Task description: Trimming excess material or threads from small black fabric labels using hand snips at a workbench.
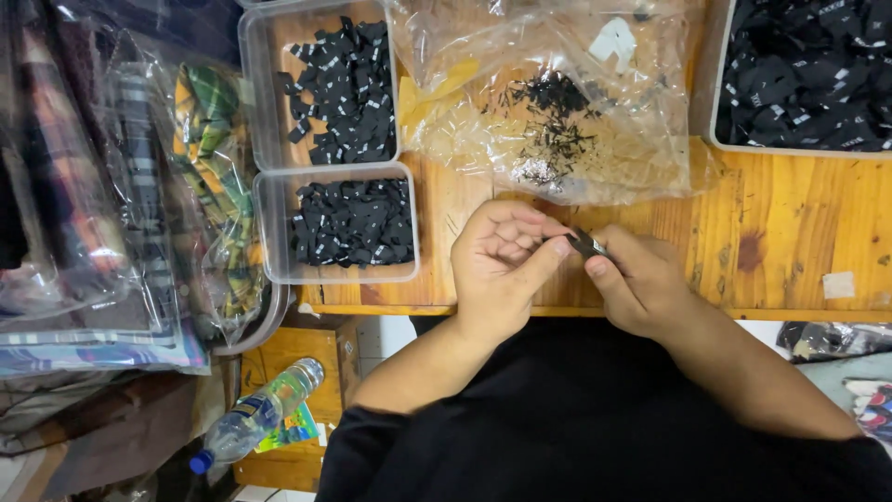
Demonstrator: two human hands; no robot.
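Observation:
My left hand [502, 265] and my right hand [641, 279] meet over the near edge of a wooden table [790, 232]. Together they pinch a small black fabric label [585, 244] between the fingertips. The left fingers curl inward, the thumb pressing the label's left end; the right thumb and fingers hold its right end. Just beyond the hands lies a clear plastic bag [557, 112] holding thin black fasteners.
Two clear plastic tubs [344, 223] [325, 84] of black labels stand at the left, another tray [808, 74] of them at the back right. Bagged plaid clothing [139, 204] is piled far left. A plastic bottle [260, 414] lies below the table.

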